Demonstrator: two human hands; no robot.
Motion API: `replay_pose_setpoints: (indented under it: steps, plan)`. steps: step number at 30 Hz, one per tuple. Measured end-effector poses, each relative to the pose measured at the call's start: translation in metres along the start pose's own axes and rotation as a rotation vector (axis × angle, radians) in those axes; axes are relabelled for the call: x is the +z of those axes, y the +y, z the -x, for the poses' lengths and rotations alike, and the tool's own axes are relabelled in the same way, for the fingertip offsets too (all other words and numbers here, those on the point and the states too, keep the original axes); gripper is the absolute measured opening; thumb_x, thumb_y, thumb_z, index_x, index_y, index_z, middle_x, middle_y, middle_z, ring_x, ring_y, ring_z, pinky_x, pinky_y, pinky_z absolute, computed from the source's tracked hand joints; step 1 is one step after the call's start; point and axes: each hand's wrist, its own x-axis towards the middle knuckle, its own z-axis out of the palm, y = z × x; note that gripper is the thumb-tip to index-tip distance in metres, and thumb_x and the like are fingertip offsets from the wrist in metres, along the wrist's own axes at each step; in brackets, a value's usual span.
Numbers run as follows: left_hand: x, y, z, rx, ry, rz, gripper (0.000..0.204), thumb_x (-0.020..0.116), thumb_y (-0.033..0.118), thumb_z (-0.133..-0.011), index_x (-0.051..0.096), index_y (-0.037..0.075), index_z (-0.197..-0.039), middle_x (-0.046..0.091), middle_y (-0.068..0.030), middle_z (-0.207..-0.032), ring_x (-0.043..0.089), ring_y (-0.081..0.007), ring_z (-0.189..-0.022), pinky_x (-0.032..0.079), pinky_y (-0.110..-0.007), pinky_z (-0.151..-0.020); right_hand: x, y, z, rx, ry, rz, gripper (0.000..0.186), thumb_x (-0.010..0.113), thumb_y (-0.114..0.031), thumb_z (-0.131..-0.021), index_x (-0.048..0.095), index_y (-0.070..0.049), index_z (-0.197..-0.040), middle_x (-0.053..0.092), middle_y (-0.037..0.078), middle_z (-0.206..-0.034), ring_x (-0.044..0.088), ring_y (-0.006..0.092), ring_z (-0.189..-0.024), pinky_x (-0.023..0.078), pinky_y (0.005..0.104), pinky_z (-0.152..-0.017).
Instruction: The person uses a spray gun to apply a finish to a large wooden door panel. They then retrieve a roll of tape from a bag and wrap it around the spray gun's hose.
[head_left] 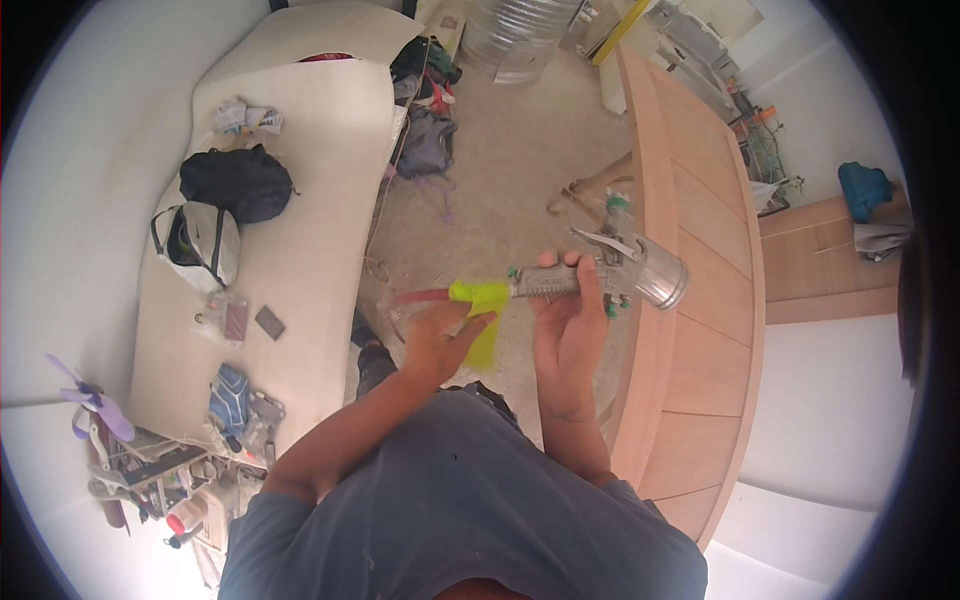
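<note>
A metal spray gun (622, 258) with green knobs and a silver cup (662, 279) lies sideways in front of my chest. My right hand (570, 325) is closed round its ribbed handle (550, 282), the fingers partly hidden behind it. At the handle's left end, a bright yellow-green cloth (484, 335) hangs over the hose joint. My left hand (440, 338) pinches this cloth against the joint, thumb and fingers bent. A red hose (420, 296) runs left from under the cloth and drops toward the floor.
To my right, a long wooden door panel (700, 260) rests on a wooden trestle (597, 185). On the left, a pale bench (310, 250) bears a black bag (238, 183), a white bag (196, 245) and a dark phone-like slab (269, 323). A silver duct (515, 35) stands far ahead.
</note>
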Motion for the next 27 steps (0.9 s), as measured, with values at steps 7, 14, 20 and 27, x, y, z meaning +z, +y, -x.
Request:
replay_pose_setpoints:
  steps: [7,14,20,27]
  plan:
    - [-0.013,-0.022,-0.04,0.457,0.139,-0.063,0.03,0.076,-0.008,-0.08,0.081,0.004,-0.106,0.074,-0.0099,-0.093,0.073,-0.0274,-0.087,0.056,-0.035,-0.081,-0.008,-0.005,0.007,0.125,0.011,0.022,0.012,0.056,-0.018,-0.113,0.058,-0.011,-0.123,0.065,0.001,-0.105,0.07,0.0214,-0.104,0.063,0.0431,-0.084]
    - [-0.026,-0.005,-0.072,0.83,0.276,-0.163,0.035,0.075,-0.011,-0.074,0.084,0.01,-0.101,0.073,-0.006,-0.091,0.072,-0.0217,-0.092,0.055,-0.037,-0.09,-0.011,-0.01,0.021,0.114,-0.037,0.08,0.011,0.059,-0.017,-0.111,0.061,-0.009,-0.119,0.064,0.003,-0.105,0.073,0.0241,-0.103,0.067,0.045,-0.081]
    - [-0.016,-0.033,-0.07,0.252,0.155,-0.082,0.058,0.088,0.016,-0.083,0.065,0.008,-0.136,0.066,-0.0188,-0.136,0.062,-0.0347,-0.132,0.044,-0.044,-0.117,-0.012,-0.01,0.021,0.089,0.016,0.179,0.011,0.061,-0.017,-0.11,0.061,-0.01,-0.119,0.065,0.004,-0.105,0.074,0.0244,-0.102,0.069,0.0404,-0.077]
    - [-0.04,-0.096,0.046,-0.514,-0.782,-0.606,0.093,0.077,0.043,-0.096,0.035,-0.007,-0.161,0.051,-0.0311,-0.157,0.054,-0.0395,-0.144,0.043,-0.041,-0.119,-0.022,-0.014,0.003,0.055,0.102,0.319,0.01,0.062,-0.016,-0.109,0.062,-0.01,-0.117,0.067,0.004,-0.105,0.075,0.0243,-0.099,0.069,0.039,-0.076]
